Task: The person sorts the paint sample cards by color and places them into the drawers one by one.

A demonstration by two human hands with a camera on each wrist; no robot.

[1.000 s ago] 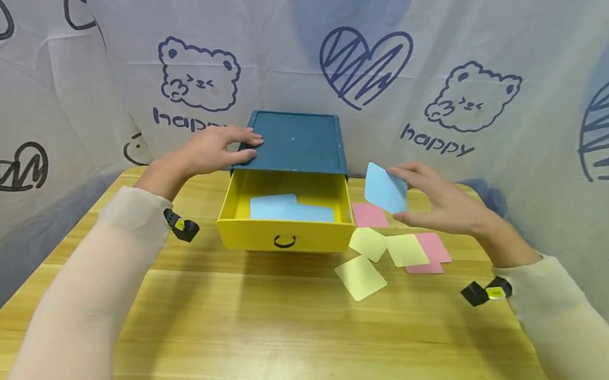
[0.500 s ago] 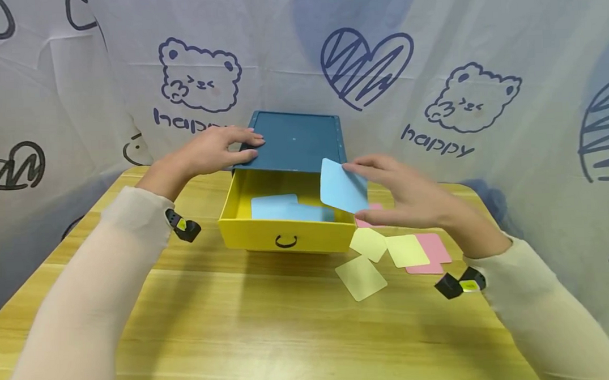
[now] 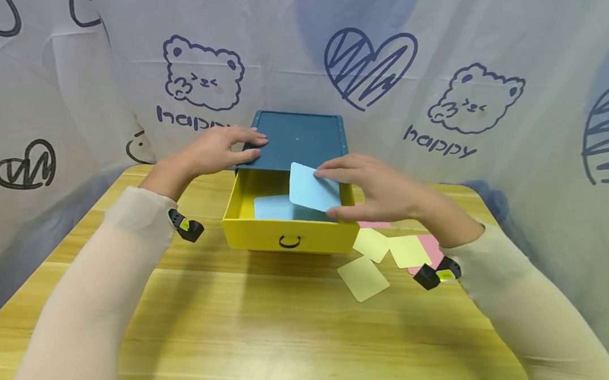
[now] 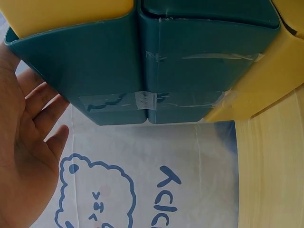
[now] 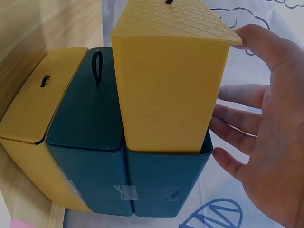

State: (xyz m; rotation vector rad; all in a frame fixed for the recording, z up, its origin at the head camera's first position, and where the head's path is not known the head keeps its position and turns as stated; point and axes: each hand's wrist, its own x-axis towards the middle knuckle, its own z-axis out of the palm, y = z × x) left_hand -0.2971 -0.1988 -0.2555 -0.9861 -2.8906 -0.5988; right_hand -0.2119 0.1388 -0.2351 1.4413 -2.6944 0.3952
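A drawer unit with a dark teal top [image 3: 302, 136] stands on the table, its yellow drawer [image 3: 291, 236] pulled out. Light blue paper cards [image 3: 270, 207] lie inside the drawer. My right hand [image 3: 381, 189] pinches another blue card [image 3: 310, 188] by its edges, tilted over the drawer's right part. In the right wrist view that hand [image 5: 270, 142] is beside the yellow drawer, which hides the card. My left hand [image 3: 216, 151] rests on the top's left edge with fingers extended. The left wrist view shows it [image 4: 28, 142] along the teal casing [image 4: 85, 71].
Yellow cards [image 3: 363, 279] and pink cards [image 3: 430, 245] lie on the wooden table [image 3: 229, 329] right of the drawer. Below the pulled-out drawer are a teal drawer [image 5: 88, 104] and a yellow drawer [image 5: 40, 95]. A printed curtain [image 3: 278, 55] hangs behind.
My right hand has moved left with the blue card, from beside the unit to over the drawer. My left hand has stayed on the top.
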